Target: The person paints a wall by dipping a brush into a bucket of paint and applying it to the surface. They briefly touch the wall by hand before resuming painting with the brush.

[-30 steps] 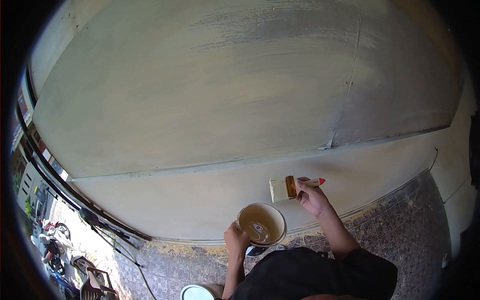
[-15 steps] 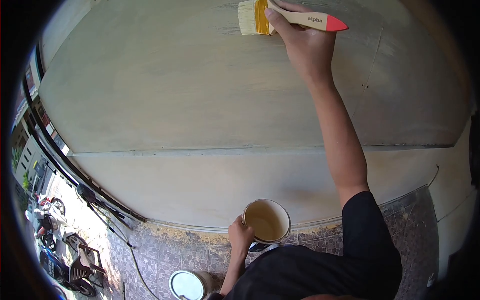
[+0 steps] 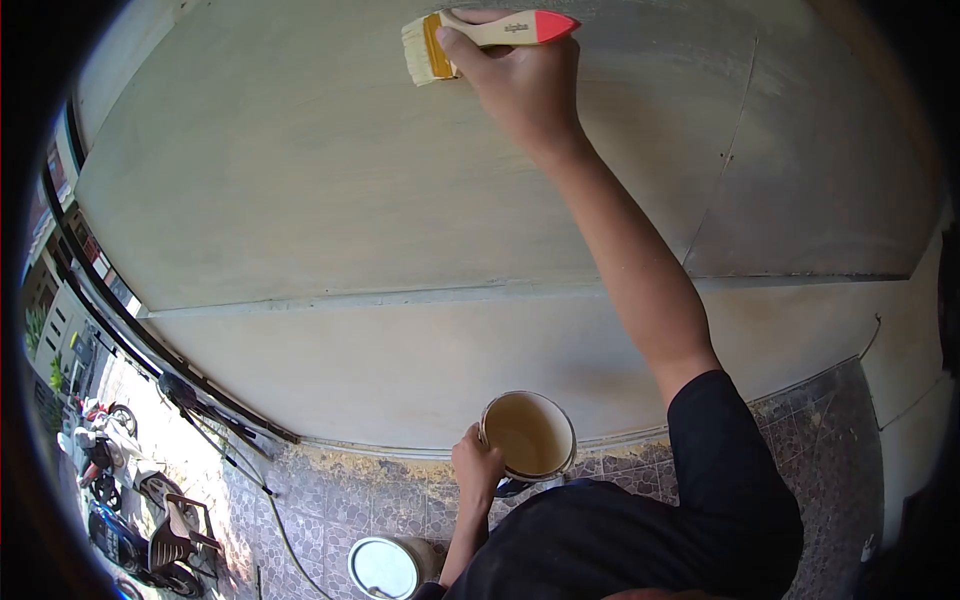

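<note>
My right hand (image 3: 525,85) is closed round a paintbrush (image 3: 430,48) with pale bristles, a yellow band and a red-tipped wooden handle. Its bristles point left against the greenish-grey wall panel (image 3: 350,190), high in the view. Down by my body, my left hand (image 3: 478,462) grips the rim of a white bucket (image 3: 572,440). Tan liquid (image 3: 525,440) shows inside it. The left fingers are partly hidden behind the rim.
A lidded pale pail (image 3: 384,567) stands on the patterned tile floor (image 3: 340,500). A hose (image 3: 280,525) runs along the floor on the left. Outside, motorbikes (image 3: 130,520) are parked. A ledge (image 3: 400,298) crosses the wall below the panel.
My right hand has moved left and slightly down across the panel with the paintbrush. The left hand still holds the bucket, which is nearly in the same place.
</note>
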`<state>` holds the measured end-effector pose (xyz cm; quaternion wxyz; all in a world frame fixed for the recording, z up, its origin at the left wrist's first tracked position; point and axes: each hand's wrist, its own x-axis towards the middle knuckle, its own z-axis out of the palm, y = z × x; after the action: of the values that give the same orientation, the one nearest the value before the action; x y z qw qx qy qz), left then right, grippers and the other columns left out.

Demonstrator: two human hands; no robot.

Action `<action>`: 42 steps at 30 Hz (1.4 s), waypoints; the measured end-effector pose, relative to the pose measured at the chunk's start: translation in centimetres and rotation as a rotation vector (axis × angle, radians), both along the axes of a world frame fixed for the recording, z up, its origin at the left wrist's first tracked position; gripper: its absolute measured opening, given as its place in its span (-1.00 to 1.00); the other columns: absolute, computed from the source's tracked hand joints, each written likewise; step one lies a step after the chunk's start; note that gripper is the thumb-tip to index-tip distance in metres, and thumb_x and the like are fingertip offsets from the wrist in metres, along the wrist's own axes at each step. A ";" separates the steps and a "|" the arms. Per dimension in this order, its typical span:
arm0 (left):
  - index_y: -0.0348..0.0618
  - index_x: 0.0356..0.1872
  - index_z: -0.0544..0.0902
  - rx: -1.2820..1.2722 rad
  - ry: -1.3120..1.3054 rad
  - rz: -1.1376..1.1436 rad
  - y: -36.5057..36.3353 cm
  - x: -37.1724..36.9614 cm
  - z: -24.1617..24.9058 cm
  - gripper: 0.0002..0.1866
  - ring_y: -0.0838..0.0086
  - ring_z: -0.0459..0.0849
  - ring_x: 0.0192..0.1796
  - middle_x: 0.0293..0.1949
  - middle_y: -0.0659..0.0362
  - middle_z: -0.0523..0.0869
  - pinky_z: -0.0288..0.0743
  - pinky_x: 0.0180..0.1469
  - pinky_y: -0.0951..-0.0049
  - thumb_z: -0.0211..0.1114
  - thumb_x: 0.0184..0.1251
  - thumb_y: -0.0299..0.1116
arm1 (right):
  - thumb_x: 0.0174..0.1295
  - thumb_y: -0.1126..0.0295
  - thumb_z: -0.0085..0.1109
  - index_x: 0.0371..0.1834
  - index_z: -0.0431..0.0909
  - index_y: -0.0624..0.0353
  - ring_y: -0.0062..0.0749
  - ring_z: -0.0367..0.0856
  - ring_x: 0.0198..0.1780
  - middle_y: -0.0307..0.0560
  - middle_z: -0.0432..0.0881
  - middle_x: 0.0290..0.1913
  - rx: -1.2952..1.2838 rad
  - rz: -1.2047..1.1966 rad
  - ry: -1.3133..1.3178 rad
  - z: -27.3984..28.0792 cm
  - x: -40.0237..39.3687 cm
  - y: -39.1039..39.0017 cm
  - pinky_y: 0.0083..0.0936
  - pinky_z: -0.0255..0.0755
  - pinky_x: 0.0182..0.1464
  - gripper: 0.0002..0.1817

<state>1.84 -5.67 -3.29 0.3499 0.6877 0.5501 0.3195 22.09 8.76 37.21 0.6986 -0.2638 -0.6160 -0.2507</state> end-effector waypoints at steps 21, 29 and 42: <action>-0.30 -0.18 0.74 0.044 0.038 0.029 0.4 -3.0 -0.5 -0.78 -0.26 0.78 -0.20 -0.36 -0.28 0.77 0.64 -0.12 -0.06 0.31 0.24 -0.37 | 0.08 0.59 0.28 -0.14 0.67 0.48 -0.05 0.74 -0.28 0.13 0.67 -0.36 0.118 -0.848 -0.104 -0.8 -2.1 2.5 -0.18 0.63 -0.28 -0.74; -0.33 -0.09 0.78 -0.041 -0.003 0.033 -0.8 -3.3 1.6 -0.72 -0.21 0.80 -0.22 -0.35 -0.27 0.79 0.66 -0.13 0.00 0.31 0.27 -0.37 | 0.24 0.48 0.29 -0.52 0.54 0.23 0.09 0.64 -0.43 0.14 0.57 -0.55 0.091 -0.145 -0.131 -0.4 -6.2 4.5 -0.13 0.51 -0.36 -0.81; -0.30 -0.16 0.75 -0.009 0.000 -0.067 0.0 -3.5 0.7 -0.77 -0.24 0.79 -0.21 -0.36 -0.27 0.78 0.63 -0.13 -0.05 0.32 0.24 -0.38 | 0.26 0.39 0.43 -0.21 0.83 0.31 -0.14 0.85 -0.34 0.05 0.85 -0.31 0.256 -0.995 0.398 -2.3 18.6 -13.5 -0.35 0.68 -0.20 -0.81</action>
<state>-1.62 -5.69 -2.60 0.3636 0.7041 0.5282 0.3050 40.67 -4.70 34.86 0.6252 -0.4784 -0.2377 -0.5689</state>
